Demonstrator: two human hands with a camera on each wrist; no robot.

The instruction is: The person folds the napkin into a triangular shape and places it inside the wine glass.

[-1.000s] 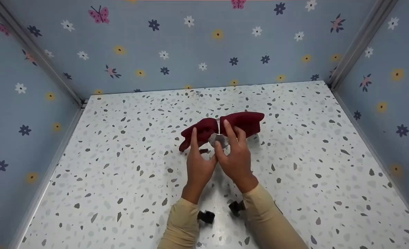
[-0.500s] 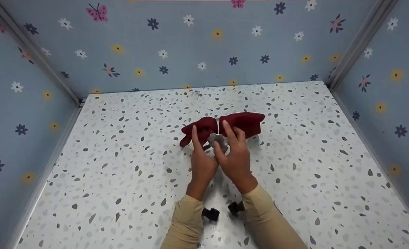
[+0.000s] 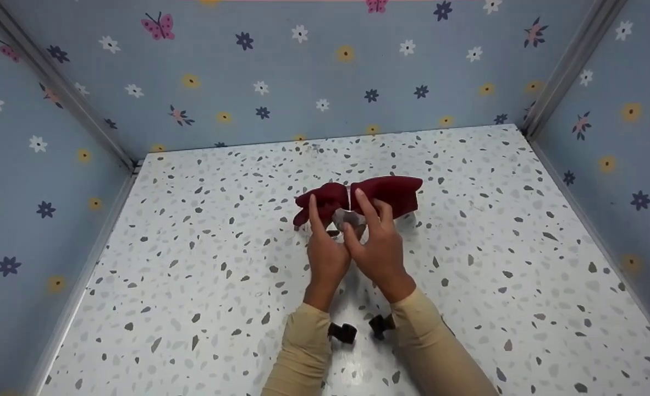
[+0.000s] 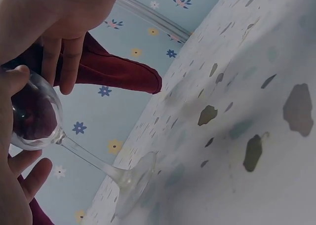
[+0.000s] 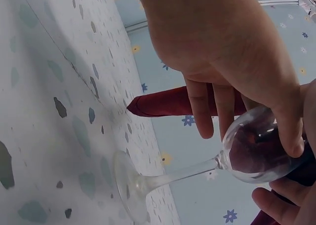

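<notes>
A clear wine glass (image 3: 349,219) stands in front of the person, its stem and round foot showing in both wrist views, the foot right at the tabletop. A dark red cloth napkin (image 3: 394,192) is tucked into the bowl (image 4: 45,117) and spreads out to both sides like wings. The left hand (image 3: 328,259) holds the bowl from the left, with its index finger along the napkin's left part. From the right, the right hand (image 3: 381,252) grips the bowl, thumb on the glass and fingertips against the napkin. Both thumbs are close together at the near side.
The speckled white tabletop (image 3: 193,264) is bounded by blue flowered panels (image 3: 281,66) at the back and both sides. Black wrist camera mounts (image 3: 342,332) stick out from the inner sides of the sleeves.
The left hand has shifted slightly to the right and forward. The napkin's left tip has drawn inward and up a little, while the right hand has barely moved.
</notes>
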